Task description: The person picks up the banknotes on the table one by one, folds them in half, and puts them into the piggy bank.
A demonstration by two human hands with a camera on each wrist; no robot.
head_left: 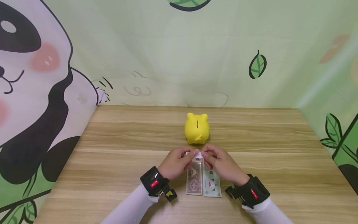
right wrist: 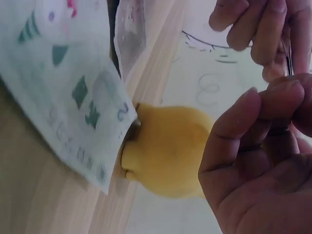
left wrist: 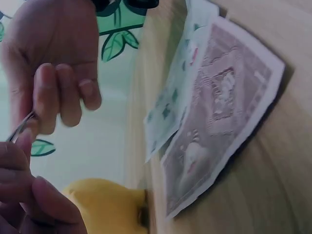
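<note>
Both hands meet over the table, in front of a yellow piggy bank [head_left: 197, 129]. Between fingertips and thumbs, my left hand [head_left: 176, 162] and right hand [head_left: 221, 162] pinch a small whitish piece of folded paper [head_left: 198, 155] from either side. Edge-on, the folded paper [left wrist: 22, 127] looks like a thin strip in the left wrist view; what is printed on it cannot be made out. Below the hands lie two play banknotes side by side: a brownish-purple banknote [head_left: 194, 184] and a pale green banknote [head_left: 212, 185]. The hands partly cover their far ends in the head view.
The piggy bank has a coin slot in its top and stands beyond the hands, its curly tail toward me. Under everything is a wood-grain table [head_left: 117, 137]. A green cloth backdrop [head_left: 156, 56] printed with a panda and leaves surrounds it.
</note>
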